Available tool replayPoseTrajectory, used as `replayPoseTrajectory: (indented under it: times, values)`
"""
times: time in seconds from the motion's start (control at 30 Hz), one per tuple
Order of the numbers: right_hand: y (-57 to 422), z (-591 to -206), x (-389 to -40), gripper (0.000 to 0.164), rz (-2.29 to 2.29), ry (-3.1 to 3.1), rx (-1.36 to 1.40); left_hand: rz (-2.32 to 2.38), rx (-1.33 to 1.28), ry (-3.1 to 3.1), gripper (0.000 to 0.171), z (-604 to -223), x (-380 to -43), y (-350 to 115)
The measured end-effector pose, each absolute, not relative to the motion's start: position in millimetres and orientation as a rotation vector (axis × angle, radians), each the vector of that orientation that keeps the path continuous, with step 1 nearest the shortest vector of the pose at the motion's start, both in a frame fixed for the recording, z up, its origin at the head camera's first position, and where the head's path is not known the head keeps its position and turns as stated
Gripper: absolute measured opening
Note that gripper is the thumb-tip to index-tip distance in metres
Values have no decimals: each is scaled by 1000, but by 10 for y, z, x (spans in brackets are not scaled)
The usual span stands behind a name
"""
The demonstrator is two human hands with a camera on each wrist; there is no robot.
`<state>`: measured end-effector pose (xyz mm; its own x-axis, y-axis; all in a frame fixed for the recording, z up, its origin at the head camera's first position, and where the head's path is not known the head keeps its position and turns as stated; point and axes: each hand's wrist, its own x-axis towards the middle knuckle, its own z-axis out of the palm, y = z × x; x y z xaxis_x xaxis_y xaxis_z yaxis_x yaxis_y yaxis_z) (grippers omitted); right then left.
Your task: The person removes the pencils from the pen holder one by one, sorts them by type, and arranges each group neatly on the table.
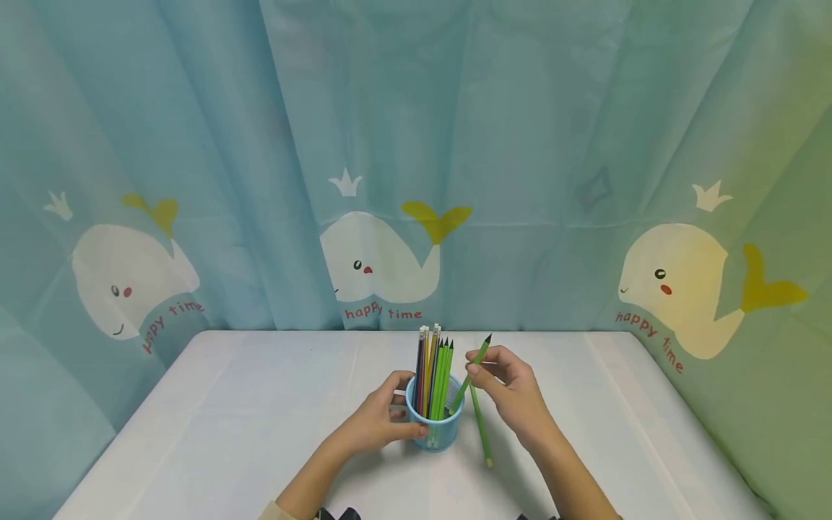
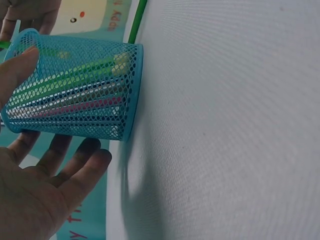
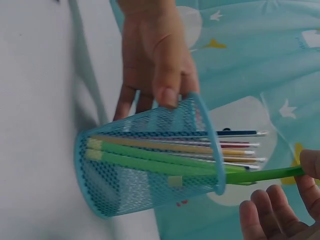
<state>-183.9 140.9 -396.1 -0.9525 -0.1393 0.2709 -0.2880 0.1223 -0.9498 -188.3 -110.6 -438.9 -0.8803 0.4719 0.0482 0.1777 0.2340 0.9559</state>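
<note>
Right hand pinches one green pencil; one cup holds three others.

The cup is rough open mesh, seemingly painted metal. Green pencils in it look smooth. Beneath it, the desk looks cloth-covered, matt, finely woven; behind it, the curtain has a faint fabric sheen.

Place: curtained-off spot; home or studio, cannot tell.
Curtain: blue-green, hanging in folds.
Whale prints: white, with red "happy time" lettering.
Table: white surface, curtain along far edge.
</note>
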Motion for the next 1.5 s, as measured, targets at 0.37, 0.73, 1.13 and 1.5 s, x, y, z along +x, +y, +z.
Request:
replayPoseTrajectory:
  times: [0.37, 0.73, 1.13, 1.5]
  values:
    - [1519, -3827, -1807, 25, 2082, -2171, 457, 1686, 606, 2259, 76, -4387, -1891, -1113]
    - [1631, -3761, -1802, 23, 2172, -2073, 492, 1694, 611, 2244, 76, -4385, -1882, -1110]
    - [1710, -3763, -1840, 25, 2127, -2120, 401, 1682, 616, 2258, 76, -4386, -1877, -1105]
    - [1782, -3863, -1938, 24, 2085, -2202, 351, 1682, 630, 2257, 76, -4394, -1888, -1113]
